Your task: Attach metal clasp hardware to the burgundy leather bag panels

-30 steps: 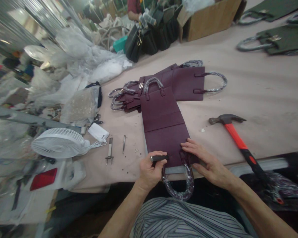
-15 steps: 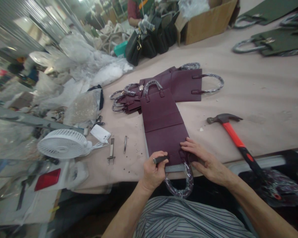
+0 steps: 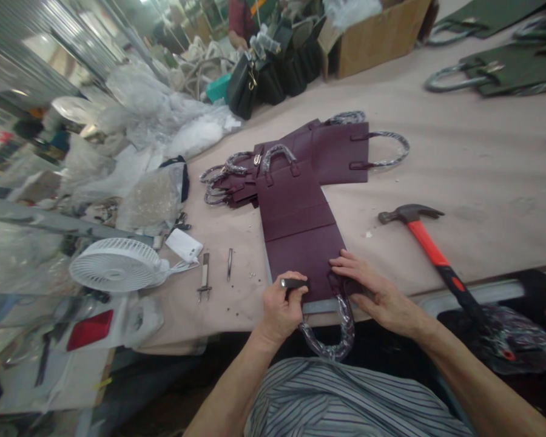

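In the head view, a burgundy leather bag panel [image 3: 300, 218] lies lengthwise in front of me, its plastic-wrapped handle [image 3: 346, 321] hanging over the table's front edge. My left hand [image 3: 282, 308] is closed around a short dark metal punch [image 3: 293, 283], held tilted over the panel's near left corner. Its lower end is hidden by the fingers. My right hand [image 3: 373, 292] rests on the near right corner beside the handle's base, fingers stretched out on the leather, the thumb lower down near the handle.
A claw hammer [image 3: 432, 249] with a red and black grip lies at right. More burgundy bag panels [image 3: 341, 155] are stacked beyond. At left are a metal rod [image 3: 230, 264], a pronged tool [image 3: 204, 276], and a white fan [image 3: 118, 264]. A cardboard box [image 3: 382, 39] stands behind.
The punch has tipped slightly in my left hand, showing more of its end. My right hand stays in place on the panel. The whole view has shifted a little.
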`<state>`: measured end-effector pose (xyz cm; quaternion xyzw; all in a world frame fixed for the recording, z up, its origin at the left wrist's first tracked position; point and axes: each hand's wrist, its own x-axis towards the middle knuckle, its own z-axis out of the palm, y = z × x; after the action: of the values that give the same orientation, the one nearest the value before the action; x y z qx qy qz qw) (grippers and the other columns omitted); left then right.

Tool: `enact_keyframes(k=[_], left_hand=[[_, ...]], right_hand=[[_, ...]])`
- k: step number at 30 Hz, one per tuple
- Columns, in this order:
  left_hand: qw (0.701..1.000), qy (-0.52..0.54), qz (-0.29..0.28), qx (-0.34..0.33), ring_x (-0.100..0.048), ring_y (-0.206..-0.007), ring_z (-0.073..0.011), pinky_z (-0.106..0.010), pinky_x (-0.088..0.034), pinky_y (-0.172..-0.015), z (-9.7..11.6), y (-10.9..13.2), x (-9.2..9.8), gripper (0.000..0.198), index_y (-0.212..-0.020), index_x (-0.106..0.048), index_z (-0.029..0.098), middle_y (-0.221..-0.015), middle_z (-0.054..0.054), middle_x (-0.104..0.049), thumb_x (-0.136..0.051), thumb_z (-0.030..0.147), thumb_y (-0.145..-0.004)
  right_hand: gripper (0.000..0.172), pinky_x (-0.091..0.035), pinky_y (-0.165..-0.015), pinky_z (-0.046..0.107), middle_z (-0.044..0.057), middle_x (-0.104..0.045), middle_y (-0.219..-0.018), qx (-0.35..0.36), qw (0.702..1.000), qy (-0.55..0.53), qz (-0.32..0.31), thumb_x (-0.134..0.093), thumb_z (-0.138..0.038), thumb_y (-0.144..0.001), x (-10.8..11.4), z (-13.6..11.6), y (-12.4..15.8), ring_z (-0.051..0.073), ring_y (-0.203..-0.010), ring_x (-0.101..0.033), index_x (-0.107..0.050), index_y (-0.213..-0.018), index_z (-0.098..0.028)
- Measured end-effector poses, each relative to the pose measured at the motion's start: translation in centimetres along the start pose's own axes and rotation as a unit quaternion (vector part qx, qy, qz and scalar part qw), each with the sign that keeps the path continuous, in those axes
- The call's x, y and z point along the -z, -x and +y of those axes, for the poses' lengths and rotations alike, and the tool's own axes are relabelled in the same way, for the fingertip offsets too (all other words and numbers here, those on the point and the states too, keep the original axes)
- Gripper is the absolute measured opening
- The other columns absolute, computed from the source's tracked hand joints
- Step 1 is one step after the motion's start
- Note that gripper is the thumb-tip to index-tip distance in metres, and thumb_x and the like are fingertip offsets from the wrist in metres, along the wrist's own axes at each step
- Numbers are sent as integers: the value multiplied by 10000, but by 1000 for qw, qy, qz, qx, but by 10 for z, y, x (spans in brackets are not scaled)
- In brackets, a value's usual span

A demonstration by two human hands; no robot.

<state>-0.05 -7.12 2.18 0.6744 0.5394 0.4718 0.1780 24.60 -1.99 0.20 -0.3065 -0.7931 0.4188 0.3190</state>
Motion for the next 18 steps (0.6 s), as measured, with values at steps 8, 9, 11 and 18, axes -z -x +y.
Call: enact_keyframes(k=[8, 9, 11, 18], left_hand=[[1000, 4, -8, 5, -715, -887, -191, -327, -592, -843, -3, 0, 0, 109, -959, -669, 176, -920, -68, -736, -578, 146, -906], [1000, 5, -8, 7, -714, -886, -192, -329, -593, -841, -4, 0, 0, 109, -955, -670, 177, -920, -68, -736, -575, 151, -909], [1000, 6, -7, 8, -713, -881, -194, -332, -594, -836, -3, 0, 0, 106, -947, -671, 180, -914, -66, -734, -573, 160, -910], [1000, -2, -13, 14, -709, -839, -180, -298, -587, -796, 0, -3, -1, 97, -948, -659, 175, -900, -63, -724, -583, 144, -895]], right_hand=[[552, -345, -1196, 571, 60, -523, -1501, -25, 999, 20, 18, -533, -195, -922, 5, -13, 4, 282, -1465, -375, -501, -1460, -310], [544, -369, -1187, 553, 55, -533, -1490, -37, 998, 35, 33, -530, -202, -927, 8, -18, 8, 277, -1439, -419, -500, -1457, -319], [497, -421, -1157, 514, 59, -567, -1449, -66, 990, 86, 90, -518, -218, -938, 17, -25, 18, 269, -1363, -511, -524, -1424, -319], [363, -492, -1010, 510, 206, -673, -1181, -156, 867, 410, 236, -462, -324, -918, 69, -15, 53, 357, -1116, -626, -644, -1164, -128]])
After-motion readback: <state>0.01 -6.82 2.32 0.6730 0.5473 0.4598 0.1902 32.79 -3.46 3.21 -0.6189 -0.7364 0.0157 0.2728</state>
